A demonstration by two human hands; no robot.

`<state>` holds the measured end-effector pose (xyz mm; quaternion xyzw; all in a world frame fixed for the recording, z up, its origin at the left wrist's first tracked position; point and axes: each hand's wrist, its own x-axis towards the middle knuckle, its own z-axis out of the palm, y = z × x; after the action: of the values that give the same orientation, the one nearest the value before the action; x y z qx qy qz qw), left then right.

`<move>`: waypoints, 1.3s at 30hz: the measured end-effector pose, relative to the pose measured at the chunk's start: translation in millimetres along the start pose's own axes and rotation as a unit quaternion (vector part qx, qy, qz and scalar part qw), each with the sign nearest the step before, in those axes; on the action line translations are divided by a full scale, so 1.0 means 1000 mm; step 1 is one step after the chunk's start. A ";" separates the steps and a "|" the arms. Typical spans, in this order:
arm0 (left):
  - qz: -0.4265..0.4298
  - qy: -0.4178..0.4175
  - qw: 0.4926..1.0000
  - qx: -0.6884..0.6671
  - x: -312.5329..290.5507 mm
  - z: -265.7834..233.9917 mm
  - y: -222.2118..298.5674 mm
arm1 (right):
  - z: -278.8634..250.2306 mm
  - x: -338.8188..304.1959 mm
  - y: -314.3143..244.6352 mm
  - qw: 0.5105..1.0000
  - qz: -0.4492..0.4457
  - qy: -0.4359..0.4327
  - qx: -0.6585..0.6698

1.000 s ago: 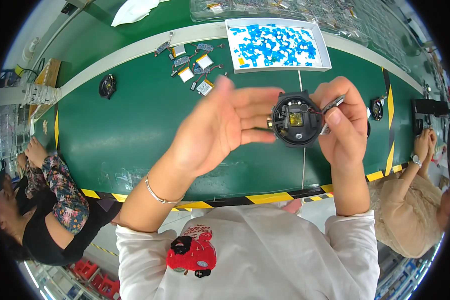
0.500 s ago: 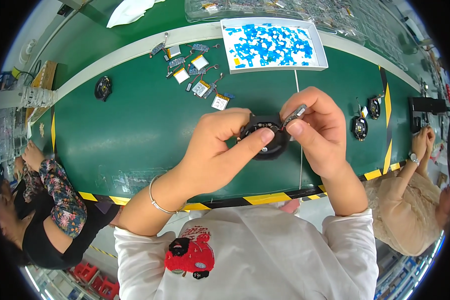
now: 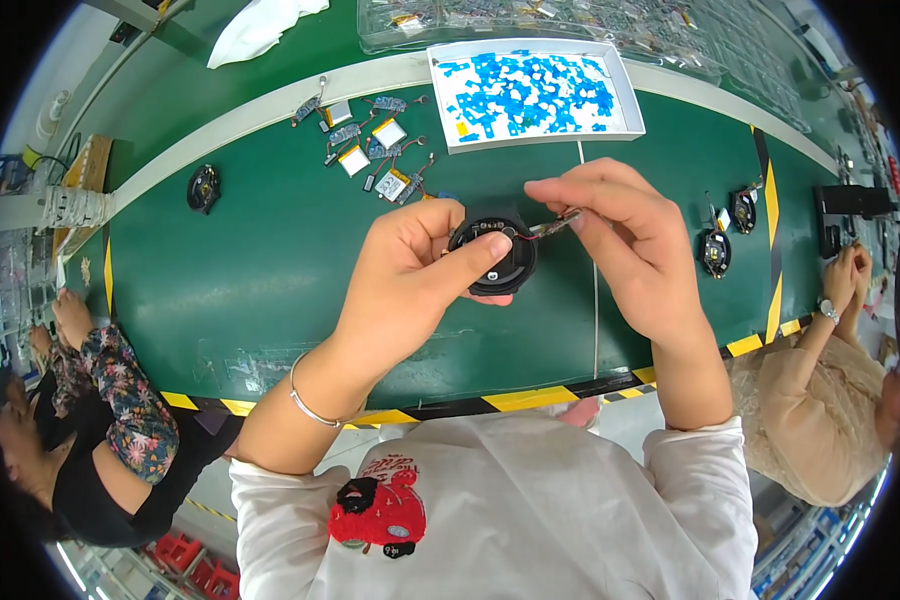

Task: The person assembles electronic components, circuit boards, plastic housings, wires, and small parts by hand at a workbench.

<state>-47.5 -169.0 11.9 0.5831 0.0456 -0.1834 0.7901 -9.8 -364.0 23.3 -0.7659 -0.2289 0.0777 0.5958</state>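
Across the middle of the room: a long green counter [image 3: 270, 270], its near edge banded with yellow-and-black striped tape [image 3: 545, 398].
At its two ends: one co-worker in a floral sleeve [image 3: 135, 410] on the left, another in a sheer beige top [image 3: 810, 420] on the right, both well apart from the middle work.
Far side: a clear plastic tray [image 3: 395, 42] of small parts, and just this side of it a shallow white rectangular box [image 3: 545, 142] strewn with little blue and white pieces [image 3: 530, 95].
Left hand: the bare left hand [image 3: 405, 265] has a firm grip on an open, round black watch case [image 3: 515, 265], thumb pressed across its face, fingers beneath.
Right hand: the bare right hand [image 3: 630, 240] has a narrow grip on a small slim circuit board [image 3: 562, 222] at the thumb tip; I can't tell which finger backs it.
Watch case: held up above the counter, between the hands, its inside facing up.
Other cases: one black case [image 3: 203, 189] lies to the left, two more black cases [image 3: 714, 253] near each other to the right.
Batteries: flat silver batteries [image 3: 390, 132] with boards and leads lie clustered left of the box.
Wires: thin wires [image 3: 537, 233] run from case to board.
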 end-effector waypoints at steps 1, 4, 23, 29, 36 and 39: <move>0.002 0.006 1.000 -0.004 0.001 0.002 0.000 | 0.000 0.000 -0.001 0.997 -0.029 0.016 -0.063; 0.005 0.007 0.999 0.034 0.002 -0.002 -0.003 | 0.007 -0.003 -0.007 0.995 0.027 0.087 0.026; -0.004 -0.002 0.989 0.150 -0.003 0.007 0.002 | 0.013 -0.009 -0.008 0.984 -0.063 0.050 -0.156; 0.036 0.022 0.982 0.183 0.003 -0.009 0.001 | 0.017 -0.004 -0.005 0.951 -0.206 0.085 -0.215; -0.077 -0.059 0.995 -0.002 0.001 -0.007 0.011 | 0.016 -0.003 -0.002 0.902 -0.314 0.123 -0.268; -0.065 -0.004 0.986 -0.154 0.003 -0.002 0.002 | 0.020 -0.003 0.000 0.896 -0.327 0.118 -0.277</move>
<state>-43.7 -167.2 12.4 0.4495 0.1083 -0.2278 0.8569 -20.4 -347.6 16.9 -0.7855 -0.4065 -0.2788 0.3742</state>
